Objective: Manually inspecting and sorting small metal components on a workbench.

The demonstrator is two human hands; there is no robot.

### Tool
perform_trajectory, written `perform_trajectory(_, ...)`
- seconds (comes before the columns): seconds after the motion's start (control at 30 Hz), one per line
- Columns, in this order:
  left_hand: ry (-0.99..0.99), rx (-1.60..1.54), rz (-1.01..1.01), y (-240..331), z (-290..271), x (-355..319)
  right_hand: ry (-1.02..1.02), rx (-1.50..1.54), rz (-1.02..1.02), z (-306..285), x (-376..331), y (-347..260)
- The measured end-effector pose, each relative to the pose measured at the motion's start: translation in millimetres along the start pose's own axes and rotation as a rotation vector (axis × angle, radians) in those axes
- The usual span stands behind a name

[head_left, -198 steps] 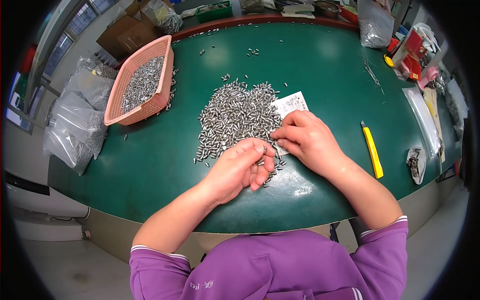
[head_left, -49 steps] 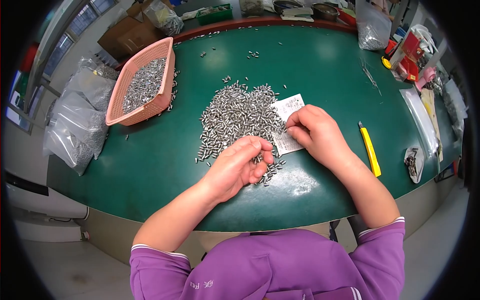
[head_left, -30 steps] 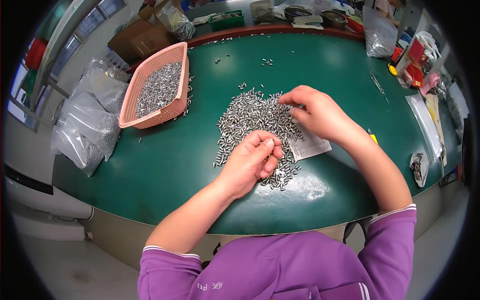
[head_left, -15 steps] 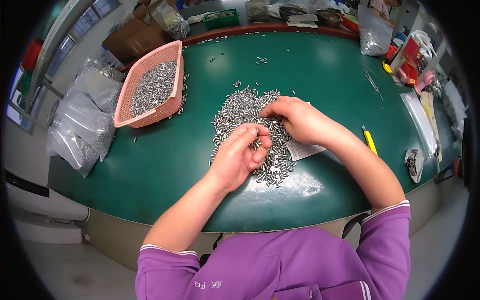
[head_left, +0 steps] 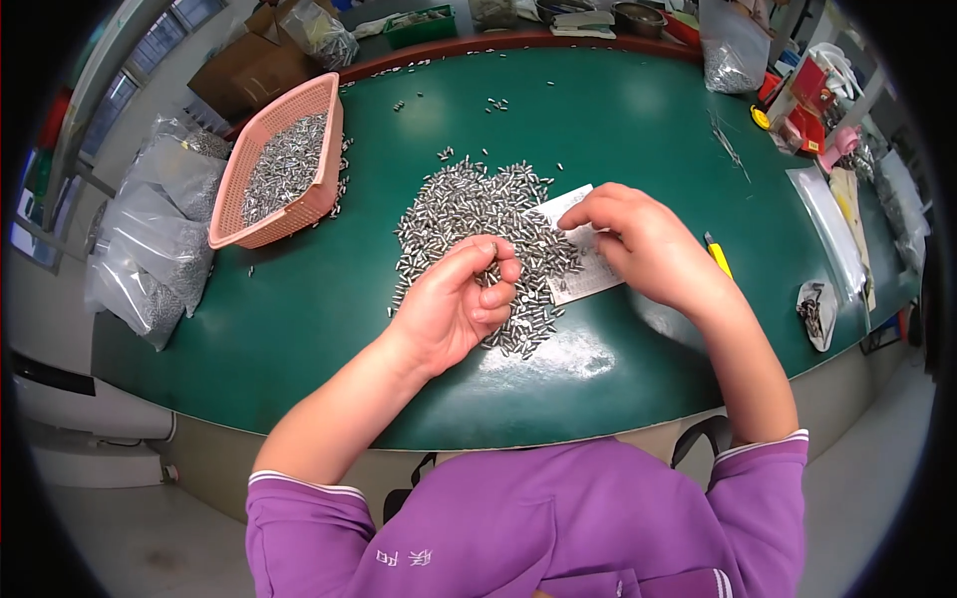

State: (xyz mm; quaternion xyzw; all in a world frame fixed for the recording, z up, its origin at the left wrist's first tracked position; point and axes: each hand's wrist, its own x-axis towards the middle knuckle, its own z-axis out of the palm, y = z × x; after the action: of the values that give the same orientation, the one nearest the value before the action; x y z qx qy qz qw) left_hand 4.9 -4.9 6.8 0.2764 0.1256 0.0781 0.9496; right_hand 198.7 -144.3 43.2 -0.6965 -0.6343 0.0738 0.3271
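Right hand (head_left: 643, 239) is pulling its loosely parted grip back over the paper slip (head_left: 586, 281), so only the half-curled left hand (head_left: 444, 304) (can't tell if it's holding anything) is staying by the bullet-shaped metal pieces (head_left: 464, 209) just beyond its grip.

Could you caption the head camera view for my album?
Left hand and right hand at a pile of metal pieces, pink basket further left.

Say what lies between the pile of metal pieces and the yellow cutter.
In the head view: a white sheet, partly under the pile, then the right hand, whose forearm partly hides the yellow cutter.
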Motion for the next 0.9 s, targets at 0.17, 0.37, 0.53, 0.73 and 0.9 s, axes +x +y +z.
perform_trajectory(0.17, -0.016, 0.075, -0.116, 6.2, 7.6, 5.1, 0.011, -0.062, 0.146, 1.7, -11.1, 0.4)
perform_trajectory(0.37, -0.066, 0.128, -0.134, 0.9, -7.2, -2.6, 0.028, -0.011, 0.221, -1.8, -18.2, 0.8)
perform_trajectory(0.53, -0.123, 0.18, -0.116, -2.6, -10.1, -0.9, -0.089, -0.047, 0.128, 1.4, -20.4, 3.0)
perform_trajectory(0.73, -0.096, 0.287, -0.162, -5.9, -9.3, -1.8, -0.07, -0.203, 0.093, 13.9, -22.3, 0.9)
perform_trajectory(0.9, -0.099, 0.287, -0.14, -8.4, -9.4, -1.6, -0.026, -0.259, 0.052, 19.9, -22.9, -0.7)
